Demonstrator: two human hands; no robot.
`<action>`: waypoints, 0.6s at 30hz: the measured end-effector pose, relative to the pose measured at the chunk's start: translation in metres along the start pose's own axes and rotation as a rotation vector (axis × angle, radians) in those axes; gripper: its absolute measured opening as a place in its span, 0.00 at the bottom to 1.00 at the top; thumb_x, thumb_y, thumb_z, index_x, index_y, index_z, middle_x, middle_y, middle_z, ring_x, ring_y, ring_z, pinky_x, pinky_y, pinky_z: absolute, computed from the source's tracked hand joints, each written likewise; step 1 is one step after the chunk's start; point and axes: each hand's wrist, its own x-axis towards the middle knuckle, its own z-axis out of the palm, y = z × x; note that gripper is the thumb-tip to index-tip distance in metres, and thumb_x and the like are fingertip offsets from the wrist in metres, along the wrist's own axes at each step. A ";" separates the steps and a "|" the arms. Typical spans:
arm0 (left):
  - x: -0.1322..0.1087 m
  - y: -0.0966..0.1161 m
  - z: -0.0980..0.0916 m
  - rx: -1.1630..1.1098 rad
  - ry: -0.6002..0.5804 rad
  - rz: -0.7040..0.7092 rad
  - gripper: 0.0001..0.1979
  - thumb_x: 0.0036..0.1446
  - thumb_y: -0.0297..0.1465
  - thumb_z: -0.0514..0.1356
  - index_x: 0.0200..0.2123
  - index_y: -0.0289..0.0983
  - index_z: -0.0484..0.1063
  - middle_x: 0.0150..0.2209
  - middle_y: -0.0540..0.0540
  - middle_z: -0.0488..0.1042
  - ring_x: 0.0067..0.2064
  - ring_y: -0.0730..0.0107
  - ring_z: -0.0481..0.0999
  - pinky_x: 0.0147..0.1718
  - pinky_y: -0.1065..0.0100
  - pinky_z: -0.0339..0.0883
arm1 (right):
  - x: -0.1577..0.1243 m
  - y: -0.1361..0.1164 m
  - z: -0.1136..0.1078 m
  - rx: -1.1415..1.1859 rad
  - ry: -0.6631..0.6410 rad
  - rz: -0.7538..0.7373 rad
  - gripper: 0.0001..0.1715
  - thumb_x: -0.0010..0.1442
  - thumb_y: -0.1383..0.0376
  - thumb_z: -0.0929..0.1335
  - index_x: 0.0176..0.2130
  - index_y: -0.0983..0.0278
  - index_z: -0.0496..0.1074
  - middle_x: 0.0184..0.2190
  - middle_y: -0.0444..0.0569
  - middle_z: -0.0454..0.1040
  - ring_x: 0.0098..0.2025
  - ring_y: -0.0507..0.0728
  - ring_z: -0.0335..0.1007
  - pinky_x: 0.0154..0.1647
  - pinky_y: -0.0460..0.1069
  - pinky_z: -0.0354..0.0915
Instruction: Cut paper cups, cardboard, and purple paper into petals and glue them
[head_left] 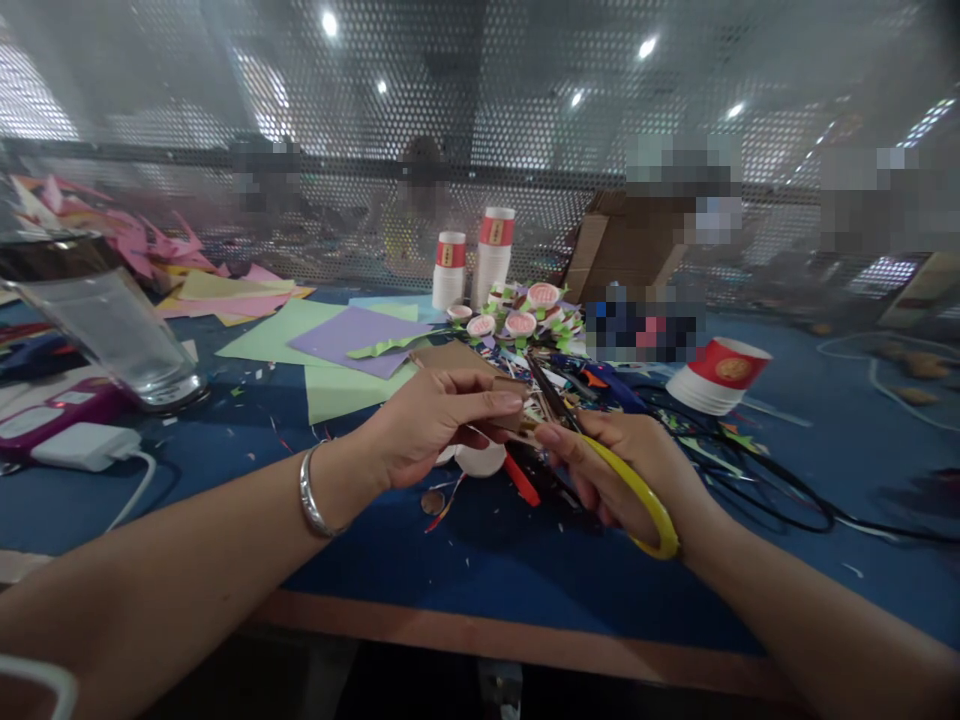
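My left hand [442, 420], a silver bangle on its wrist, pinches a small piece of brown paper [512, 400] between thumb and fingers. My right hand [622, 470] grips yellow-handled scissors [637, 495]. Their dark blades [551, 395] point up and away and meet the brown paper's edge. Both hands hover just above the blue table top [450, 560], close together. Paper scraps and a white cup base [480, 460] lie under them.
Green and purple paper sheets [352, 340] lie behind the hands. Stacked red-and-white paper cups [491, 255], cup flowers [525, 315], a tipped cup stack [716, 375], a clear glass [127, 335], a white charger [86, 445], black cables [780, 500] and a perforated screen [480, 150] surround them.
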 end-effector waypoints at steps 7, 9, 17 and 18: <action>-0.002 -0.001 0.002 0.123 0.012 0.121 0.10 0.55 0.35 0.70 0.29 0.34 0.77 0.25 0.53 0.73 0.25 0.80 0.71 0.27 0.75 0.63 | 0.007 0.009 -0.008 -0.096 0.003 -0.082 0.34 0.56 0.33 0.67 0.31 0.62 0.72 0.14 0.41 0.69 0.12 0.52 0.65 0.11 0.45 0.59; -0.003 -0.001 0.003 0.129 0.016 0.124 0.10 0.55 0.35 0.70 0.29 0.34 0.77 0.25 0.52 0.74 0.26 0.78 0.73 0.28 0.74 0.66 | 0.006 0.010 -0.009 -0.069 -0.016 -0.087 0.34 0.57 0.34 0.67 0.34 0.62 0.73 0.16 0.41 0.70 0.13 0.53 0.67 0.12 0.45 0.60; -0.001 -0.001 0.002 0.205 0.050 0.247 0.09 0.56 0.32 0.67 0.27 0.34 0.76 0.23 0.52 0.73 0.24 0.79 0.70 0.25 0.75 0.64 | 0.000 0.008 -0.015 -0.138 0.078 -0.355 0.33 0.59 0.36 0.67 0.41 0.61 0.79 0.36 0.51 0.83 0.37 0.62 0.81 0.36 0.51 0.73; -0.001 -0.001 0.002 0.205 0.050 0.249 0.08 0.56 0.32 0.67 0.27 0.34 0.76 0.23 0.52 0.73 0.24 0.79 0.70 0.24 0.75 0.63 | 0.001 0.009 -0.015 -0.169 0.087 -0.372 0.34 0.59 0.36 0.67 0.42 0.61 0.79 0.38 0.52 0.84 0.39 0.63 0.81 0.37 0.52 0.73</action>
